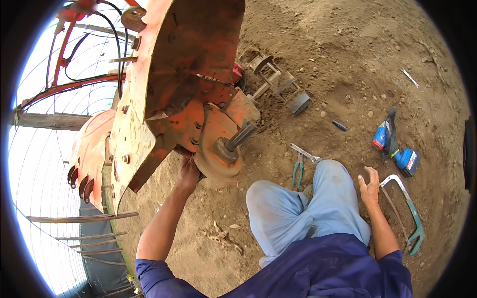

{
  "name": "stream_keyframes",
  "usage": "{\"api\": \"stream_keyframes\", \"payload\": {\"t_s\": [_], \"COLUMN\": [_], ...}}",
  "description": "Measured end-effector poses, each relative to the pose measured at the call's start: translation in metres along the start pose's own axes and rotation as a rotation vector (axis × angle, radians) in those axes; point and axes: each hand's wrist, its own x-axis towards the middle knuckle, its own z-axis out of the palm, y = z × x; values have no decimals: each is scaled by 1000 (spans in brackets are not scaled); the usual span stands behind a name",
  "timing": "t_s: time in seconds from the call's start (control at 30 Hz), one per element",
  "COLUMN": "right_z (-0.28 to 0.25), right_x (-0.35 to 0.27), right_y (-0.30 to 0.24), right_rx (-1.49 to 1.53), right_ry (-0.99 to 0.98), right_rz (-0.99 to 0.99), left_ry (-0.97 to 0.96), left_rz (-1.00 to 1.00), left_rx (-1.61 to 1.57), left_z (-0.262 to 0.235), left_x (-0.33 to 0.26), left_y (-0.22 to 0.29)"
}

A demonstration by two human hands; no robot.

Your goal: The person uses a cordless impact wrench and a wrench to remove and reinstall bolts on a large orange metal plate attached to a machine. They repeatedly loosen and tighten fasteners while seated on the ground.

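Left hand [188,174] reaches in beneath the lower edge of a rounded housing [218,156] on a big orange machine [136,111]; the fingers are mostly hidden behind the metal, so I cannot tell how far they close or whether they grip anything. Right hand [369,188] hovers beside the right knee, fingers loosely spread, holding nothing, nearest the bowed hacksaw [413,212] with its pale metal frame and green handle. Machine stands at left: thick steel plate, paint scuffed to brown and chalky pink, hex bolts along its flange. From the housing's face juts a stubby, dull grey cylindrical shaft [241,137], soil-dusted at its collar. Beyond it a rotor [282,82] with flat steel paddles lies on crumbly brown soil [348,54]. Near the knees: a slim metal wrench [304,152] and teal-handled pliers [301,171], side by side. Farther right, a short black cylinder [340,125] and a blue cordless power tool [391,141], red-nosed, with a boxy battery.
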Motion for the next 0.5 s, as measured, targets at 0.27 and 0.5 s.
{"api": "stream_keyframes", "payload": {"t_s": [0.27, 0.5], "right_z": [13, -2], "right_x": [-39, -45], "right_y": [9, 8], "right_rx": [279, 303], "right_ry": [-249, -257], "right_rz": [344, 370], "left_ry": [-66, -14], "left_rz": [-18, 127], "left_rx": [71, 73], "left_z": [-2, -5], "left_x": [3, 14], "left_y": [2, -11]}}
